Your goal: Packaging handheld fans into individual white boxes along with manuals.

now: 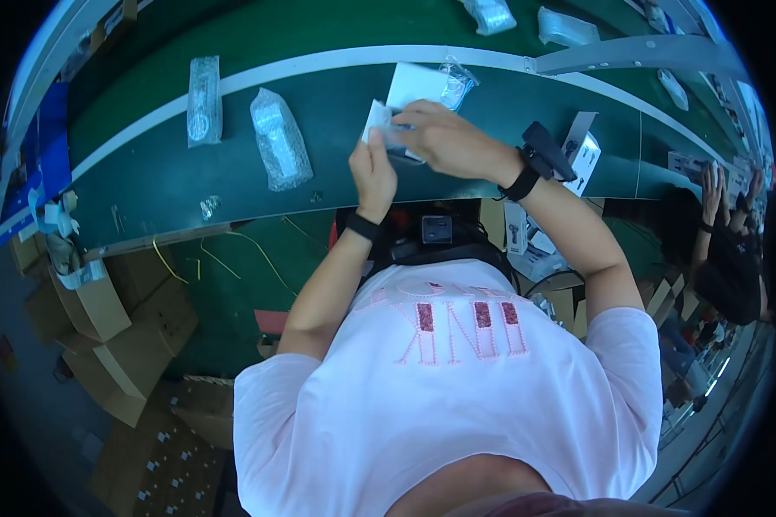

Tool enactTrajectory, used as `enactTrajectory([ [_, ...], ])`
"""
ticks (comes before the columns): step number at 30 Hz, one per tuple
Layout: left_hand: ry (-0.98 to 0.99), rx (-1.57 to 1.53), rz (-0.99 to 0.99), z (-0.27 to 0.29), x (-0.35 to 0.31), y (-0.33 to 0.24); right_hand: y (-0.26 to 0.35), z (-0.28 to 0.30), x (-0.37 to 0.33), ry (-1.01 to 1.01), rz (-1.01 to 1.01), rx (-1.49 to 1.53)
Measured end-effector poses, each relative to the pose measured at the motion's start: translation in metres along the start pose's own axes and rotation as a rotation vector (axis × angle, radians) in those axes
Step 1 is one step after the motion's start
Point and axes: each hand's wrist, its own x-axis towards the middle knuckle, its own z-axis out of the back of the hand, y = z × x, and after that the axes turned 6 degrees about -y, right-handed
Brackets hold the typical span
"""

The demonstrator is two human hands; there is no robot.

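Observation:
Over the green worktable [336,168], my left hand [376,177] grips a small white box [373,121] by its near left side, thumb up against a raised flap. My right hand [448,142] reaches in from the right, its fingers closed at the box's opening; what they pinch is hidden. A white panel [416,84] stands out just beyond my right fingers; whether it belongs to the same box I cannot tell. Beside it lies a clear plastic bag [459,82] with what looks like a cable inside.
Two bubble-wrapped items [280,142] lie to the left; more wrapped packages [569,28] sit beyond the pale rail [319,62]. An opened white carton [583,159] stands right of my wrist. Another person's hands [713,189] work farther right. Cardboard boxes [99,306] crowd the lower left.

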Motion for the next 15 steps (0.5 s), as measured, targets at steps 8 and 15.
enactTrajectory([
  [8,0.387,0.226,-0.209,0.024,0.015,0.010,-0.090,0.000,-0.041,-0.522,-1.028,0.207],
  [15,-0.044,-0.267,0.327,0.023,0.037,-0.063,-0.130,-0.101,-0.010,-0.334,-1.219,-0.175],
])
